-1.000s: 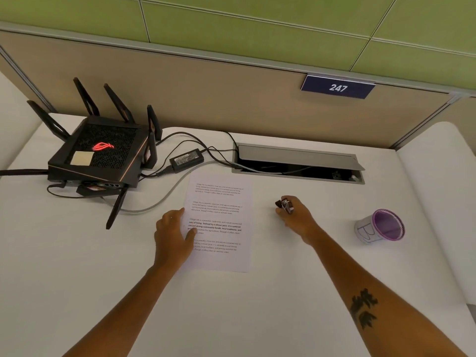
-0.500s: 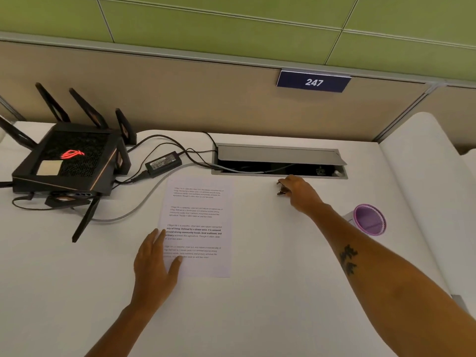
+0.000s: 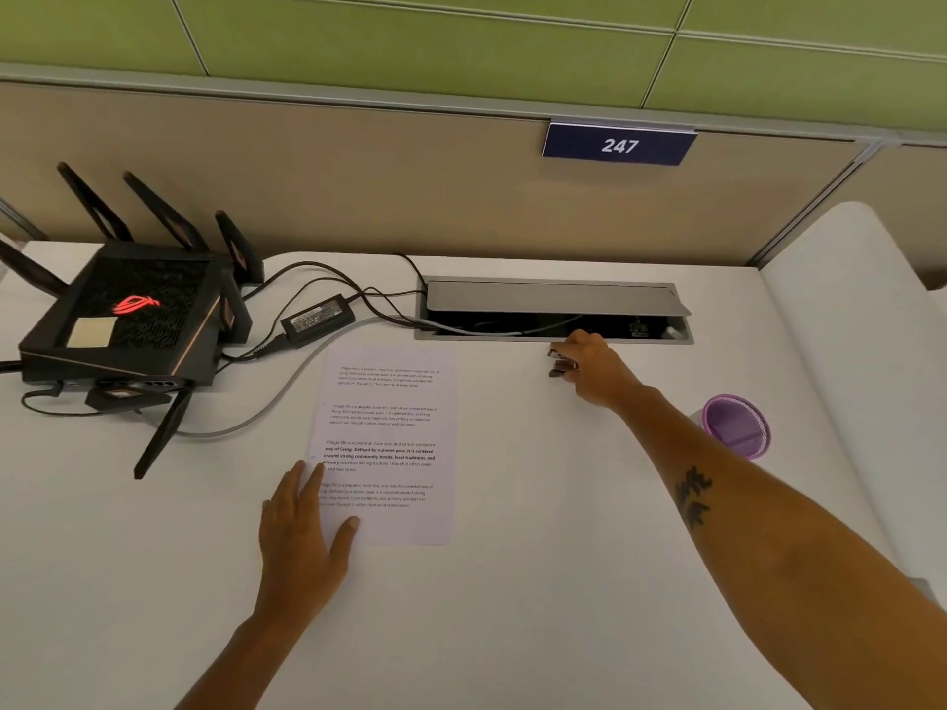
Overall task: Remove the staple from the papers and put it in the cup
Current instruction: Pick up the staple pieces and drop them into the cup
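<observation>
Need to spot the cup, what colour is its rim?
Purple; the cup shows best in the head view.

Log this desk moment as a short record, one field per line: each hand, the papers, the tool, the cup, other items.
left hand: flat, fingers on the lower left edge of the papers
right hand: reaching far, fingers on the staple remover
papers: printed sheets lying flat on the white desk
staple remover: dark, by the cable tray, apart from the papers
cup: purple rim, right of the right forearm
staple: too small to tell
other: black router, power adapter
</observation>
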`<move>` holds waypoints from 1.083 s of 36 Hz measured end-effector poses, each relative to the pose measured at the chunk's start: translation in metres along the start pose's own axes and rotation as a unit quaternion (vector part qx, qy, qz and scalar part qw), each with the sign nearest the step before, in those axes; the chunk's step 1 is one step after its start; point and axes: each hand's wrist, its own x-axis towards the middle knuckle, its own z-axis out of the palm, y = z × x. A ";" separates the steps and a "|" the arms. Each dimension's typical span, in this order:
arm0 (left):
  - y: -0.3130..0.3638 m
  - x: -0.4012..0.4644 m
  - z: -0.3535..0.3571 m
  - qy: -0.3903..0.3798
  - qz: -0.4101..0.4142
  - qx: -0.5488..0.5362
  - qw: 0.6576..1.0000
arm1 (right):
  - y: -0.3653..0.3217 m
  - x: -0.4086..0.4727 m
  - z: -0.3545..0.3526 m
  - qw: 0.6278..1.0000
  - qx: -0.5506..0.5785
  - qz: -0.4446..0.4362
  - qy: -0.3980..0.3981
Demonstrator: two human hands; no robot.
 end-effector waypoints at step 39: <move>0.243 0.015 0.035 -0.011 0.228 0.064 0.972 | 0.026 -0.206 -0.042 0.963 -0.084 0.077 0.244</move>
